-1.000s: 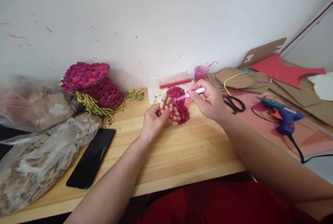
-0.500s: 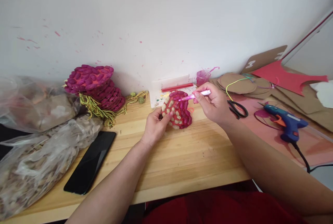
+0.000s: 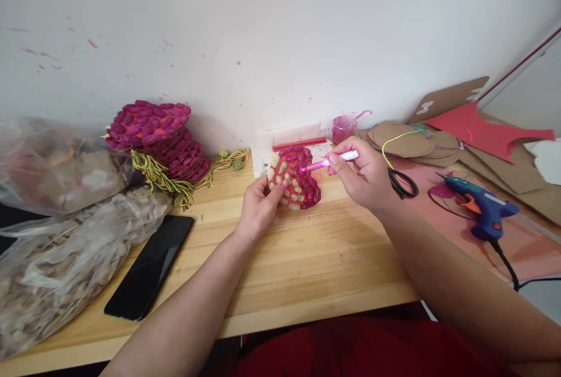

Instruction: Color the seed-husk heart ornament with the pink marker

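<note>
A round red disc covered with shells (image 3: 296,183), partly painted magenta, stands tilted on the wooden table (image 3: 307,272). My left hand (image 3: 258,204) grips its left edge, fingers curled round it. My right hand (image 3: 364,177) pinches a small pink-and-white paintbrush (image 3: 333,160), whose tip touches the disc's upper right. A small pink paint cup (image 3: 341,126) stands just behind, by the wall.
A stack of finished magenta discs with yellow tassels (image 3: 158,140) sits at back left. Plastic bags of shells (image 3: 56,260) fill the left side, with a black phone (image 3: 149,269) beside them. Black scissors (image 3: 401,183), a blue glue gun (image 3: 480,206) and cardboard circles (image 3: 403,137) lie right.
The brush tip has shifted slightly right and down across the disc. My left hand keeps its hold; the view has shifted a little.
</note>
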`<state>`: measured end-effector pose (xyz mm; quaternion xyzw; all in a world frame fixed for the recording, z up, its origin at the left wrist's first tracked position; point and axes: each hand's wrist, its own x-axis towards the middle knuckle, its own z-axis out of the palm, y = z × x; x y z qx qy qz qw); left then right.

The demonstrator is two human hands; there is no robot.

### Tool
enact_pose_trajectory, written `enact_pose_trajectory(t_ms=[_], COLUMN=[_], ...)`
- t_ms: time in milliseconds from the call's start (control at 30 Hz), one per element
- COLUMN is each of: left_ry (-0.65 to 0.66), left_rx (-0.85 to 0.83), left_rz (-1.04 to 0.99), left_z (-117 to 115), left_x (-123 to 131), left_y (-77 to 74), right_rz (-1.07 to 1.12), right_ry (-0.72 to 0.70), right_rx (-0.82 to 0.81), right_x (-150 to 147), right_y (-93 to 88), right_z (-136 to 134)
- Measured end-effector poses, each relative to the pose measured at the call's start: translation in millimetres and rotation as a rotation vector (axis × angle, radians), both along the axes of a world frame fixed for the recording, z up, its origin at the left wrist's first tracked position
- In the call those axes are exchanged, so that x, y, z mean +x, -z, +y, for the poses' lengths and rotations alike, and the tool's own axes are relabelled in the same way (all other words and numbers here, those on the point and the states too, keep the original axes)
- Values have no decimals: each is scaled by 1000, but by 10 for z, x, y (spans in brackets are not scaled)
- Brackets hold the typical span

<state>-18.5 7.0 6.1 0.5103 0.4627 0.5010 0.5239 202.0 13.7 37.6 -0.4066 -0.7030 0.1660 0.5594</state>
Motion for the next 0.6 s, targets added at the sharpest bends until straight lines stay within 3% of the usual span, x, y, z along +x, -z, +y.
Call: enact_pose_trajectory(t_ms=[300,600], left_ry=[-49,-88], left_rx=[25,105], left_rz=[87,233], left_z=[-9,-5], left_x=[17,-7], left_y=[-30,42], right_rz=[-296,-370], right_ry=[23,-11], right_rx=[222,230], right_x=[-146,-147], right_y=[-100,-97], right_z=[-107,-123])
